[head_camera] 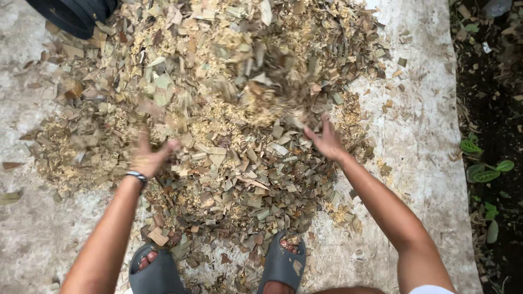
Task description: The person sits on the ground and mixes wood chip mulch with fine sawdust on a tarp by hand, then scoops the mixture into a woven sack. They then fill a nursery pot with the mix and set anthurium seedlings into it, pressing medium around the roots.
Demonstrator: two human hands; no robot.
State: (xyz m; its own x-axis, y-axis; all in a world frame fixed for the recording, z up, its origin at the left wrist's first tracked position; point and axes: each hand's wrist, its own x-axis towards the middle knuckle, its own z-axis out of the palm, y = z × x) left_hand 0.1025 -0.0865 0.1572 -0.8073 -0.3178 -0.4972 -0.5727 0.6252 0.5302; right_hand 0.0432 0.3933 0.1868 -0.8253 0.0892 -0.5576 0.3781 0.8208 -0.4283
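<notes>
Pale sheeting bears chopped leaves, airborne between left hand and right hand.

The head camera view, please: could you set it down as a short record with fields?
Left hand: left hand, open, blurred, above the pile, wristband on the wrist
Right hand: right hand, open, fingers spread
Material: pile of chopped dry leaves and sawdust, some blurred in mid-air between the hands
Surface: pale sheet on the ground
Feet: grey sandals at the pile's near edge
Other: dark container top left; soil and green plants at right
</notes>
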